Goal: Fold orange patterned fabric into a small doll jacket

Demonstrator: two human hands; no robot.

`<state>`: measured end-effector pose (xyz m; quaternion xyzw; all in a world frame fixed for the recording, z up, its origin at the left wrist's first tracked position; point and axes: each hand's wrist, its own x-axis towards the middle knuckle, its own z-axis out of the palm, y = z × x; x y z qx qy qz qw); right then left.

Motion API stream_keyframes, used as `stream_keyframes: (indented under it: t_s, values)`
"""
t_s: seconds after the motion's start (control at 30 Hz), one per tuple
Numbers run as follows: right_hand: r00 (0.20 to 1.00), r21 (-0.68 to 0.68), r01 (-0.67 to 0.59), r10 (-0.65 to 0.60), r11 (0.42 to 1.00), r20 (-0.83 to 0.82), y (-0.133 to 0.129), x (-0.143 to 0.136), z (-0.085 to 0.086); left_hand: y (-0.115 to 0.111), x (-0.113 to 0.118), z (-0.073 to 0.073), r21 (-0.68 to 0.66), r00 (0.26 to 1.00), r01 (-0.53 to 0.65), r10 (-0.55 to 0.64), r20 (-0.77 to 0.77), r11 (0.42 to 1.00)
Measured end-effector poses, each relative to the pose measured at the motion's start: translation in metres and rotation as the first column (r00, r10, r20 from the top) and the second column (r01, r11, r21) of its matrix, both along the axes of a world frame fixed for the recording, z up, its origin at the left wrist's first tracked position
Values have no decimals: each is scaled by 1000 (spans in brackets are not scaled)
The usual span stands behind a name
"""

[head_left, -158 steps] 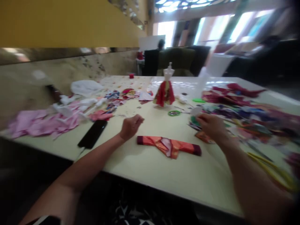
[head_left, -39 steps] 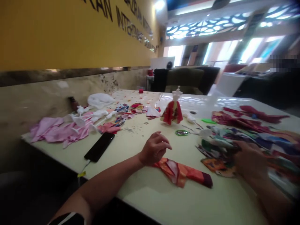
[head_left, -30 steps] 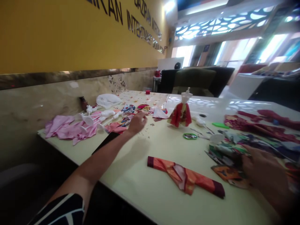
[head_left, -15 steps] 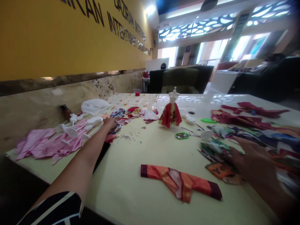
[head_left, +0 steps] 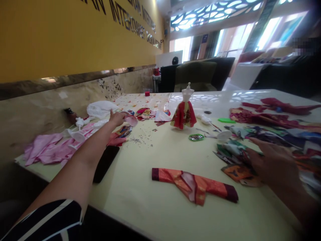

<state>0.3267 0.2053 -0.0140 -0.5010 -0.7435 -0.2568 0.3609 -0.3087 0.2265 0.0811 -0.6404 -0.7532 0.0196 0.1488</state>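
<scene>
At the far left of the table my left hand (head_left: pixel 117 118) is closed on the edge of a pink fabric scrap (head_left: pixel 130 120), above a small heap of printed scraps (head_left: pixel 124 131). My right hand (head_left: pixel 273 159) rests at the right over patterned fabric pieces (head_left: pixel 232 149), fingers stretched and apart; its outline is somewhat blurred. Between the hands lies a small orange garment (head_left: pixel 187 182) with dark red cuffs, spread flat. Behind it a white mini dress form (head_left: pixel 187 93) stands upright, wearing a red and gold skirt (head_left: pixel 184 115).
A black phone (head_left: pixel 106 164) lies beside my left forearm. Pink cloth (head_left: pixel 47 149), white stands (head_left: pixel 77 135) and a white plastic bag (head_left: pixel 100 108) fill the left side. A green-rimmed dish (head_left: pixel 196 137) sits mid-table. Dark red cloth (head_left: pixel 265 122) and mixed fabrics spread right.
My left hand has moved up and slightly away with the pink scrap, uncovering the printed scraps below. More of the phone shows. The view has tilted slightly; my right hand stays over the fabric.
</scene>
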Motion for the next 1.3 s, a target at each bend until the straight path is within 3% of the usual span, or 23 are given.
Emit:
stream_keyframes:
  t_s: [0.17, 0.3, 0.5, 0.6, 0.73, 0.8, 0.97, 1.03, 1.17, 1.3]
  values:
    - [999, 76, -29, 26, 997, 33, -1, -1, 2, -9, 0, 13, 36, 977, 192, -187, -97, 981]
    - [997, 82, -70, 67, 994, 31, -3, -6, 5, -16, 8, 29, 80, 955, 261, -246, -166, 962]
    - [996, -111, -36, 26, 993, -91, -13, -15, 14, -28, 40, 60, 144, 933, 317, -281, -223, 937]
    - [987, -179, -65, 37, 982, -155, -19, -19, 19, -37, 64, 67, 203, 912, 383, -335, -236, 901]
    - [990, -226, -31, -1, 974, -140, -20, -23, 19, -45, 104, 61, 278, 887, 456, -404, -225, 846]
    - [982, -215, -72, 31, 974, -186, -21, -25, 18, -47, 127, 55, 297, 859, 508, -450, -243, 809]
    - [974, -211, -138, 94, 968, -207, -24, -31, 17, -47, 170, 44, 154, 748, 650, -591, -301, 744]
    - [971, -212, -158, 112, 964, -213, -25, -33, 17, -43, 172, 42, 178, 762, 643, -598, -248, 745]
    - [961, -207, -213, 167, 955, -222, -29, -38, 18, -39, 168, 42, 354, 806, 567, -589, -52, 744]
    - [938, -210, -296, 241, 932, -250, -37, -46, 23, -63, 190, 39, 529, 739, 472, -643, 199, 706]
